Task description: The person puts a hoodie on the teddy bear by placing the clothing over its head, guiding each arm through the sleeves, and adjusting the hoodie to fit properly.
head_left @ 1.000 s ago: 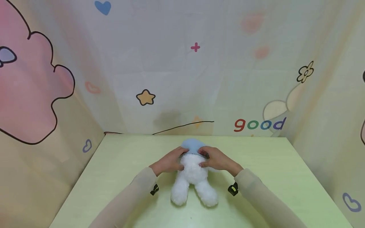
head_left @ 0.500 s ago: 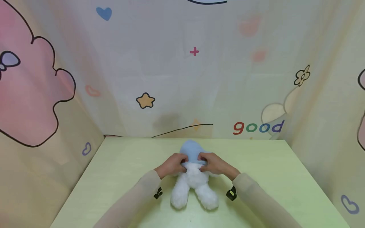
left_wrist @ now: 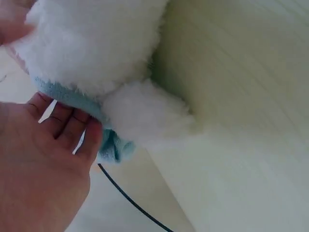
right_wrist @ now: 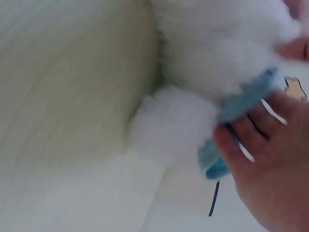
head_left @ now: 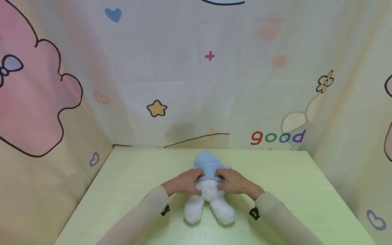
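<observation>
A white plush toy (head_left: 210, 191) lies on the table with its two fluffy legs toward me. A light blue doll shirt (head_left: 209, 165) covers its head and upper body, so the face is hidden. My left hand (head_left: 186, 182) grips the hem at the left side, and my right hand (head_left: 238, 182) grips it at the right. In the left wrist view, curled fingers hook the blue hem (left_wrist: 72, 96) beside the fur. The right wrist view has the hem (right_wrist: 247, 100) held likewise, next to a stubby white arm (right_wrist: 174, 123) of the toy.
The pale green table (head_left: 137, 170) reaches back to a cloth backdrop (head_left: 183, 75) printed with a star, hearts and the word "good". Similar cloth walls stand at both sides. Dark wrist camera mounts (head_left: 254, 213) hang under the sleeves.
Both hands have moved toward me along the toy, drawing the blue shirt's hem down with them. More blue fabric shows now, and less of the white chest. The head view has tilted slightly up.
</observation>
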`<state>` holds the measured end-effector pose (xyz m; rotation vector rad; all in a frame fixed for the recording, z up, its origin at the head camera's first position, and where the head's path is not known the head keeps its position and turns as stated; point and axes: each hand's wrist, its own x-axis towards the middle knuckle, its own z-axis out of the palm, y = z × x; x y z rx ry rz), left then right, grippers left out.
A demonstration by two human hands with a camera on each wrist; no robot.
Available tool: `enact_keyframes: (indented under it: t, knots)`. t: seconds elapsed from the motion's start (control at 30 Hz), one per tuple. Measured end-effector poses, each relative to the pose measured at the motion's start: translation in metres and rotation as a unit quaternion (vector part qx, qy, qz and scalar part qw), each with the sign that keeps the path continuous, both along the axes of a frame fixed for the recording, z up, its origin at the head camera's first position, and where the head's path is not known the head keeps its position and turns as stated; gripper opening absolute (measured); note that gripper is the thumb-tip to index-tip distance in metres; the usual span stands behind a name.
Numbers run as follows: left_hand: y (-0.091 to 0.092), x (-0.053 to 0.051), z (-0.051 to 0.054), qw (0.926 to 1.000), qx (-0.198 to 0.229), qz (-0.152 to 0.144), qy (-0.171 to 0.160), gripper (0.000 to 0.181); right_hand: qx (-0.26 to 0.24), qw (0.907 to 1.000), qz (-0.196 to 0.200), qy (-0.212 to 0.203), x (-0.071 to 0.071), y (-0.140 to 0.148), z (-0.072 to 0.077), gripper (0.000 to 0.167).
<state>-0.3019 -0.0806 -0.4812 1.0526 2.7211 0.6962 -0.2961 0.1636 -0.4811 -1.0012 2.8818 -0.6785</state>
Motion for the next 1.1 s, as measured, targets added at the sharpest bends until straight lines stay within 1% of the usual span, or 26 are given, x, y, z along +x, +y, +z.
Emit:
enact_keyframes:
  t: [0.03,0.07,0.1,0.13,0.17,0.23,0.3,0.37,0.47,0.6,0.63,0.7,0.83,0.93,1.0,1.03,1.1]
  knots:
    - [0.000,0.002,0.000,1.0000,-0.003,-0.002,-0.005,0.035,-0.001,0.9998,0.003,-0.017,0.002,0.003,0.002,0.022]
    - [0.002,0.003,-0.001,0.9999,-0.007,-0.007,0.005,0.040,0.002,0.9997,0.006,-0.024,0.004,0.004,0.003,0.028]
    - [0.003,0.004,-0.002,0.9996,-0.012,-0.007,0.025,0.042,0.009,0.9998,0.006,-0.015,0.006,0.005,0.003,0.034]
    - [0.004,0.005,-0.004,0.9986,-0.018,0.000,0.050,0.041,0.016,0.9998,0.004,0.006,0.008,0.003,0.001,0.040]
    - [0.006,0.005,-0.006,0.9967,-0.021,0.007,0.078,0.039,0.022,0.9990,0.001,0.038,0.009,0.000,0.000,0.042]
    - [0.009,0.005,-0.009,0.9920,-0.027,0.017,0.122,0.036,0.033,0.9934,-0.008,0.109,0.011,-0.004,-0.005,0.038]
    - [0.012,0.005,-0.011,0.9875,-0.031,0.031,0.151,0.035,0.032,0.9864,-0.012,0.161,0.011,-0.008,-0.009,0.036]
    - [0.015,0.006,-0.011,0.9849,-0.031,0.042,0.165,0.036,0.028,0.9808,-0.016,0.192,0.011,-0.011,-0.011,0.039]
    - [0.019,0.007,-0.011,0.9801,-0.044,0.049,0.187,0.040,0.032,0.9740,-0.014,0.224,0.010,-0.015,-0.014,0.042]
    - [0.025,0.009,-0.014,0.9686,-0.056,0.060,0.235,0.045,0.059,0.9631,-0.025,0.261,0.009,-0.021,-0.017,0.046]
    - [0.027,0.010,-0.016,0.9671,-0.053,0.065,0.240,0.046,0.067,0.9610,-0.030,0.267,0.010,-0.022,-0.019,0.047]
    - [0.030,0.013,-0.019,0.9666,-0.048,0.077,0.240,0.046,0.077,0.9593,-0.042,0.268,0.013,-0.024,-0.021,0.048]
    - [0.032,0.019,-0.022,0.9669,-0.049,0.090,0.234,0.041,0.090,0.9596,-0.070,0.258,0.021,-0.026,-0.024,0.046]
    - [0.029,0.023,-0.017,0.9679,-0.057,0.081,0.231,0.033,0.079,0.9613,-0.079,0.252,0.026,-0.024,-0.021,0.040]
    - [0.025,0.025,-0.010,0.9716,-0.058,0.067,0.219,0.028,0.067,0.9648,-0.074,0.243,0.030,-0.021,-0.017,0.037]
    - [0.022,0.027,-0.007,0.9747,-0.056,0.058,0.209,0.026,0.065,0.9674,-0.070,0.234,0.031,-0.020,-0.014,0.035]
    - [0.018,0.028,-0.003,0.9791,-0.050,0.043,0.193,0.024,0.063,0.9753,-0.062,0.202,0.034,-0.017,-0.009,0.030]
